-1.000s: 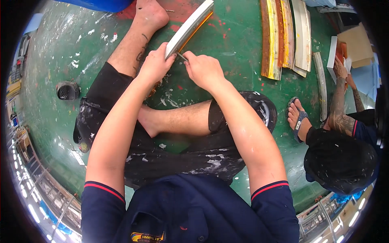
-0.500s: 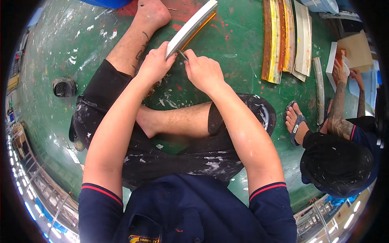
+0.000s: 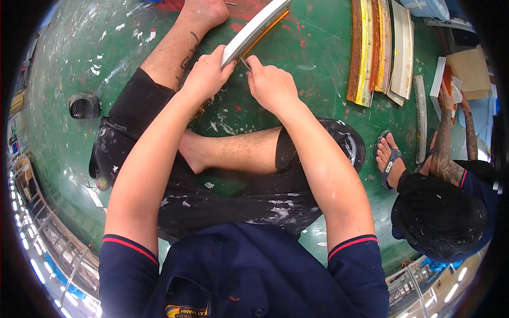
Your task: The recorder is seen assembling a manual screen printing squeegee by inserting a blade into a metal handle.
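Observation:
A long curved white strip [image 3: 257, 27] with an orange-yellow lower edge slants up and away to the right. My left hand [image 3: 208, 76] is closed around its near end. Close beside it on the right, my right hand [image 3: 271, 86] pinches a thin grey metal tool [image 3: 244, 63], whose tip reaches toward the strip's underside near that end. The exact kind of the tool is too small to tell, and the fingers partly hide where it meets the strip.
Several curved strips, yellow, rust-brown and off-white [image 3: 401, 53], lie side by side on the green floor [image 3: 313, 90]. A narrow grey strip [image 3: 420, 117] lies nearer a co-worker [image 3: 440, 212], who handles a white piece by a cardboard box [image 3: 466, 69]. A black clog [image 3: 84, 106] sits at left.
Both hands and the white strip have shifted slightly to the right in the picture, along with much of the scene. The grips stay the same.

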A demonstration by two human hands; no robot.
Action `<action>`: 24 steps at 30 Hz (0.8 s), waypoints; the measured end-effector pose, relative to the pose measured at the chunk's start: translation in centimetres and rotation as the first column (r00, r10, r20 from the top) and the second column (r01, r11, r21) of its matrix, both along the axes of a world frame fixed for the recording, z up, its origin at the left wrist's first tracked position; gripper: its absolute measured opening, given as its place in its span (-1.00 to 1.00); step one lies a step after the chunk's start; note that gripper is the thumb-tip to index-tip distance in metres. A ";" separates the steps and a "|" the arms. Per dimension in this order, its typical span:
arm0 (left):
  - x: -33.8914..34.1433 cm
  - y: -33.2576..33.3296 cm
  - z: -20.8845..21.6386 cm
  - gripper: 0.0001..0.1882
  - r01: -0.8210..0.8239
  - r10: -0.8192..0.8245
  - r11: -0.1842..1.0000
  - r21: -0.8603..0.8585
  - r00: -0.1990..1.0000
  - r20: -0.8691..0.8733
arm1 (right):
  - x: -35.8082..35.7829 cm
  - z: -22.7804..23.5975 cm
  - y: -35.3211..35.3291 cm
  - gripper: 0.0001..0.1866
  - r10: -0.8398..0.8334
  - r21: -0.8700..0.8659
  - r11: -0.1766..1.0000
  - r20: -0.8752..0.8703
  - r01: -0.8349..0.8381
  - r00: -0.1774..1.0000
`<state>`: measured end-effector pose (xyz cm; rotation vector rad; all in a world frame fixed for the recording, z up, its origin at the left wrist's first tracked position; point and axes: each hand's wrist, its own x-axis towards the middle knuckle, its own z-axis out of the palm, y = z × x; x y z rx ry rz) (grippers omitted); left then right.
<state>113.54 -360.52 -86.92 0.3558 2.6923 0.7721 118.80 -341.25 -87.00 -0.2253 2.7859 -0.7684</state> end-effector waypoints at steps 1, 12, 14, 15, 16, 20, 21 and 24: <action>0.0 0.3 0.0 -0.50 0.013 -0.013 1.000 0.002 1.000 -0.019 | 0.0 0.0 0.2 -0.72 0.017 0.008 1.000 -0.021 -0.017 1.000; -0.2 -0.1 -0.6 -0.54 0.022 -0.021 1.000 0.020 1.000 -0.016 | -0.4 -2.7 -0.4 -0.82 0.099 0.090 0.993 -0.298 -0.076 0.949; -0.2 0.0 -0.4 -0.55 0.020 -0.020 0.999 0.037 1.000 -0.002 | -0.6 -2.8 -0.5 -0.84 0.060 0.030 0.998 -0.241 -0.054 0.969; -0.2 0.1 -0.4 -0.55 0.015 -0.015 0.999 0.033 1.000 -0.001 | -0.8 -2.9 -0.4 -0.86 0.059 0.016 0.998 -0.224 -0.057 0.973; -0.3 0.3 -0.3 -0.56 0.011 -0.011 1.000 0.029 1.000 0.000 | -1.0 -2.9 -0.3 -0.87 0.057 0.003 0.998 -0.206 -0.058 0.977; -0.1 0.0 0.2 -0.51 0.023 -0.023 1.000 0.015 1.000 0.007 | -1.2 -3.1 -1.3 -0.79 -0.030 -0.095 0.995 -0.101 0.021 0.994; -0.1 -0.2 0.3 -0.53 0.017 -0.017 1.000 0.022 1.000 0.005 | -1.1 -3.2 -1.8 -0.78 -0.099 -0.188 0.979 -0.077 0.083 0.992; 0.0 1.0 0.2 -0.56 0.015 -0.015 0.999 0.052 1.000 0.014 | -0.9 -3.2 -1.1 -0.76 -0.222 -0.344 0.917 -0.018 0.202 0.975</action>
